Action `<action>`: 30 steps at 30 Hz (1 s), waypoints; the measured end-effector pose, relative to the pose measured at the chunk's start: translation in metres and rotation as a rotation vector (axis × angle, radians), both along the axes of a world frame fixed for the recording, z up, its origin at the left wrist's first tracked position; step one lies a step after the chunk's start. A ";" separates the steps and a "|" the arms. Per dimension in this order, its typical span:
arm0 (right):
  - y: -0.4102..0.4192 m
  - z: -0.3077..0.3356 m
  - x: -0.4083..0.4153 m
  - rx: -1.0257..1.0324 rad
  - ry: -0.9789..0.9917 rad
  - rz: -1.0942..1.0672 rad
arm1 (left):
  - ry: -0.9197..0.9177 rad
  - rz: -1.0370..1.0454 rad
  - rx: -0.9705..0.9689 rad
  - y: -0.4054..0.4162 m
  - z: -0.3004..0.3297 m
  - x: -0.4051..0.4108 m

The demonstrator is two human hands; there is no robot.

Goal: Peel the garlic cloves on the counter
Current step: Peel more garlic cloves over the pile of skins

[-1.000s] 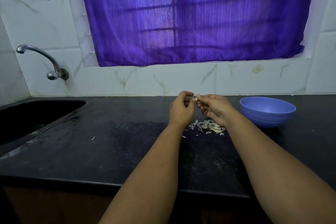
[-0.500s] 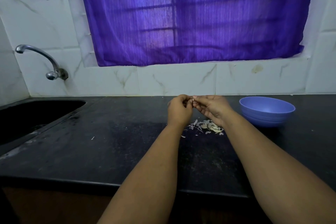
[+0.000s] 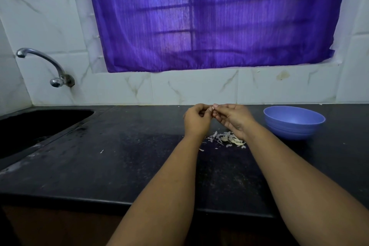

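My left hand (image 3: 196, 121) and right hand (image 3: 232, 119) meet above the black counter (image 3: 119, 166), fingers curled, pinching a small garlic clove (image 3: 212, 108) between them; only a pale tip of it shows. Below my hands a heap of garlic skins (image 3: 227, 139) lies on the counter. A blue bowl (image 3: 293, 123) stands to the right, near my right wrist.

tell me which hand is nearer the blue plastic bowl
Right. The right hand is just left of the blue plastic bowl; the left hand lies beyond it, farther left.
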State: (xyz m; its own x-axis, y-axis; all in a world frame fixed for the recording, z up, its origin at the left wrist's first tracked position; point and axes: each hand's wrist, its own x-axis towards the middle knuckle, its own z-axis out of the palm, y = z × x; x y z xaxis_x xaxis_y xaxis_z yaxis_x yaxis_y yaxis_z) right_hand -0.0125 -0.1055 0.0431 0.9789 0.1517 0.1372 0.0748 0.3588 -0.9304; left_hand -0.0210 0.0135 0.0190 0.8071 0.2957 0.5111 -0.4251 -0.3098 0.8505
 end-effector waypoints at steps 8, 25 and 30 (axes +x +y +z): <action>0.003 -0.003 0.002 -0.013 -0.018 0.003 | -0.020 0.087 0.126 0.000 0.001 0.000; 0.004 -0.004 0.001 -0.073 -0.023 -0.026 | 0.017 0.234 0.455 0.001 0.006 -0.005; 0.002 -0.001 0.000 -0.080 -0.010 -0.024 | 0.004 0.157 0.329 0.000 0.004 -0.004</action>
State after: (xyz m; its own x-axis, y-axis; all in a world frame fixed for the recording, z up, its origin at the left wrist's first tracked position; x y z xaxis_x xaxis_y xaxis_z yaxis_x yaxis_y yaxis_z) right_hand -0.0126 -0.1038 0.0426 0.9809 0.1391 0.1356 0.0921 0.2813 -0.9552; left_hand -0.0252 0.0133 0.0234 0.7668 0.2363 0.5968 -0.3475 -0.6288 0.6956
